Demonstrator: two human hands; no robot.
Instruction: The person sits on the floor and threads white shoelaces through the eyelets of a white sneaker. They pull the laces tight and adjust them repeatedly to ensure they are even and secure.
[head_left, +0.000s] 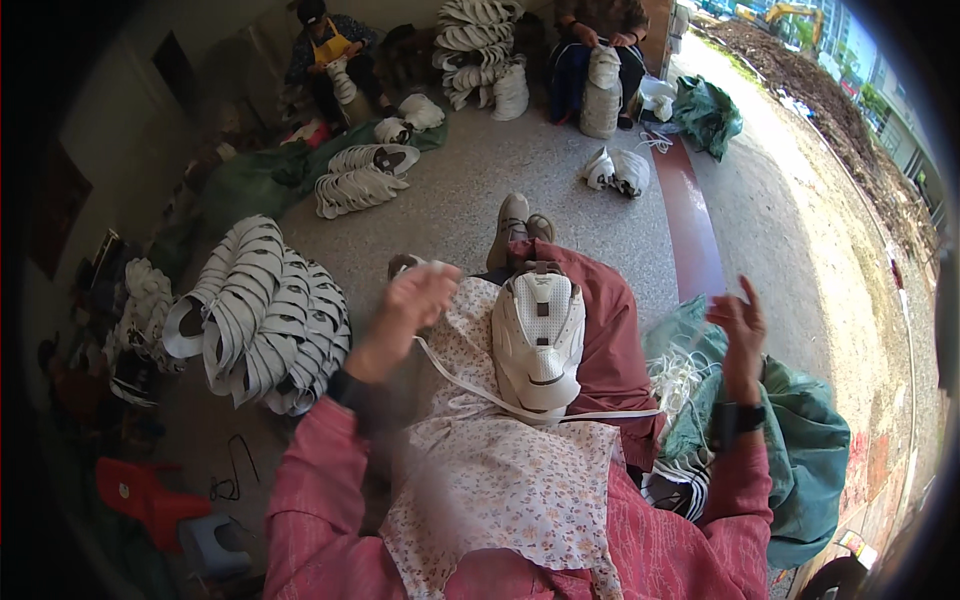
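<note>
A white shoe upper (540, 335) with perforated panels lies on my lap, over a floral apron (500, 470). From its near end a flat white lace (460, 380) runs out to both sides, one length towards my left hand, the other across my right thigh. My left hand (412, 305) is raised left of the upper and smeared by motion, so its grip is unclear. Behind it a bit of a brown and white thing (400, 264) shows. My right hand (740, 335) is lifted to the right, fingers apart and holding nothing visible, above a bundle of white laces (678, 378).
Stacked white uppers (270, 310) stand at my left, with more stacks (365, 180) farther off. A green sack (800, 450) lies at my right. A red stool (145, 500) is at lower left. Two people (335, 55) sit working at the back.
</note>
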